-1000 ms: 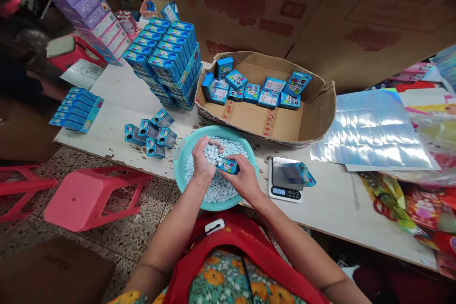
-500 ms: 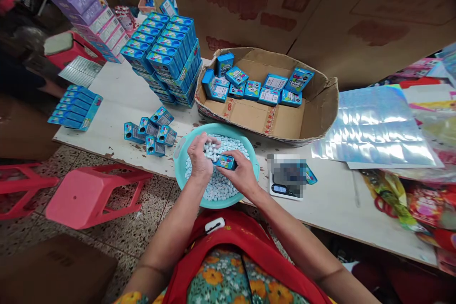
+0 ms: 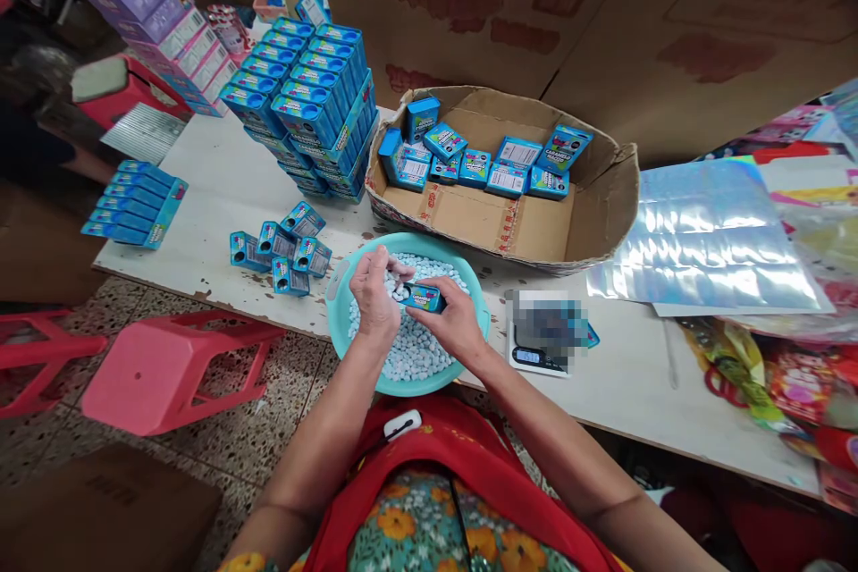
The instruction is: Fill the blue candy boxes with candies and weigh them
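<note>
A teal basin full of small pale candies stands at the table's front edge. Over it, my left hand is cupped around a small heap of the candies. My right hand grips a small blue box lying sideways, its left end against the candies in my left palm. Left of the basin, several similar blue boxes stand in a loose group. To the right is a white scale whose top is blurred out.
Behind the basin, a cut-down cardboard box holds several blue boxes. Stacked blue packs stand at the back left, with another pack further left. Silvery sheets lie on the right. A pink stool stands left of the table.
My left fingers have curled further over the candies, and fewer of them show in the palm. The blue box has tilted slightly, still in my right hand.
</note>
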A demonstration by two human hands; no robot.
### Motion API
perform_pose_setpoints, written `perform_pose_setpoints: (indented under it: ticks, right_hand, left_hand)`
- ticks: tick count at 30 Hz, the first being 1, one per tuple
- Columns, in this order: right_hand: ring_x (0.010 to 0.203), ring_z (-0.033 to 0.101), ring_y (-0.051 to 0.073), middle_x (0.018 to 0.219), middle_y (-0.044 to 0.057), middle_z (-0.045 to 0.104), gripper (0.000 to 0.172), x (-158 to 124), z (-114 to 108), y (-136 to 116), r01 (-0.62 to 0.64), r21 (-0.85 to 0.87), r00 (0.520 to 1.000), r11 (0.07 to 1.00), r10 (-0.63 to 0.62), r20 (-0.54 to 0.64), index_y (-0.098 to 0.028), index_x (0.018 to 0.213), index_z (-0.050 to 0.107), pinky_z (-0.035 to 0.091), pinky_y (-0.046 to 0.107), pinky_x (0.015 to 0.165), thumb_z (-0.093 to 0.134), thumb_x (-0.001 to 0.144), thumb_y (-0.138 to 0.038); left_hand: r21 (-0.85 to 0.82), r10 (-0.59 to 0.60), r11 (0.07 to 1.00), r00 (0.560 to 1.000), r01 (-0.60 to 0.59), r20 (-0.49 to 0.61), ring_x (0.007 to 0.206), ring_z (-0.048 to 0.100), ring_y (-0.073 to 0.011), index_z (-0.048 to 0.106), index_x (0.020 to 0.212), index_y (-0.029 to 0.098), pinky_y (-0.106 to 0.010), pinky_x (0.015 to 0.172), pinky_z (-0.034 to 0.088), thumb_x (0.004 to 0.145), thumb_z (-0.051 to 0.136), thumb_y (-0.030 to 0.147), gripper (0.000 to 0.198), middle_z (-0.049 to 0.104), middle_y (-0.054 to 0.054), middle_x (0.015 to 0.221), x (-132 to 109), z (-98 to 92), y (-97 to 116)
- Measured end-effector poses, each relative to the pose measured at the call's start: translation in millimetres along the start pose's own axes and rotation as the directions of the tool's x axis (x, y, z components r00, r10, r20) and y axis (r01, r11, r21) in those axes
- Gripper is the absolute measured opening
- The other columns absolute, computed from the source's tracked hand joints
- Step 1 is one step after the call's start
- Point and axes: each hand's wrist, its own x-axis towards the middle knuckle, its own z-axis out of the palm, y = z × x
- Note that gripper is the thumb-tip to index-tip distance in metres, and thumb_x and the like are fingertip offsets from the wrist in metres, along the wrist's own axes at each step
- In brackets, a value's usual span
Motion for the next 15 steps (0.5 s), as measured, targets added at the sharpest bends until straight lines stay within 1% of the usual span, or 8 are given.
perform_pose_setpoints:
  ticks: [3,6,9,13,15]
  right_hand:
    - [0.092,0.059,0.023,0.095,0.005,0.064,0.029,2.1,0.4,2.2,0.003,0.016,1.0,1.0,-0.003,-0.005,-0.023,0.099,0.063,0.045,0.037,0.084,0.074,0.072,-0.028]
    - [0.091,0.059,0.022,0.094,0.004,0.064,0.03,3.7,2.0,6.7,0.006,0.036,1.0,0.999,-0.006,-0.017,-0.022,0.099,0.064,0.045,0.036,0.082,0.075,0.072,-0.027]
    - [0.09,0.059,0.021,0.094,0.003,0.064,0.031,5.2,3.2,13.1,-0.011,0.085,1.0,0.996,0.013,-0.017,-0.023,0.098,0.064,0.046,0.035,0.081,0.076,0.071,-0.027]
    - [0.089,0.059,0.021,0.094,0.002,0.063,0.033,7.0,1.2,19.2,-0.045,0.134,0.998,0.99,0.05,-0.036,-0.023,0.098,0.064,0.046,0.035,0.082,0.078,0.069,-0.028]
    - [0.088,0.059,0.021,0.093,0.002,0.063,0.034,7.7,-0.7,20.5,-0.059,0.155,0.997,0.986,0.066,-0.041,-0.023,0.098,0.064,0.045,0.035,0.081,0.078,0.069,-0.029]
  left_hand:
    - [0.008,0.023,1.0,0.999,-0.023,0.022,0.057,0.059,-0.0132,0.053,0.056,0.016,-0.025,0.058,0.048,0.084,0.055,0.043,0.038,0.053,-0.001,0.054,0.6,-1.1,-3.3]
    - [-0.006,0.043,0.999,0.998,-0.043,0.044,0.056,0.058,-0.0133,0.053,0.055,0.016,-0.026,0.059,0.049,0.084,0.054,0.042,0.039,0.052,0.0,0.054,1.4,-0.9,-6.3]
    - [-0.027,0.016,1.0,0.995,-0.014,0.096,0.059,0.06,-0.0148,0.051,0.055,0.016,-0.028,0.061,0.05,0.084,0.055,0.041,0.039,0.053,0.0,0.055,3.3,-0.2,-6.3]
    - [-0.079,-0.02,0.996,0.987,0.033,0.158,0.066,0.063,-0.0168,0.049,0.055,0.016,-0.032,0.068,0.052,0.085,0.053,0.039,0.038,0.058,-0.002,0.062,7.3,-1.0,-3.2]
    - [-0.075,-0.026,0.996,0.981,0.041,0.19,0.07,0.064,-0.0179,0.05,0.055,0.015,-0.035,0.072,0.052,0.085,0.052,0.038,0.038,0.06,-0.003,0.064,8.5,-1.9,-2.9]
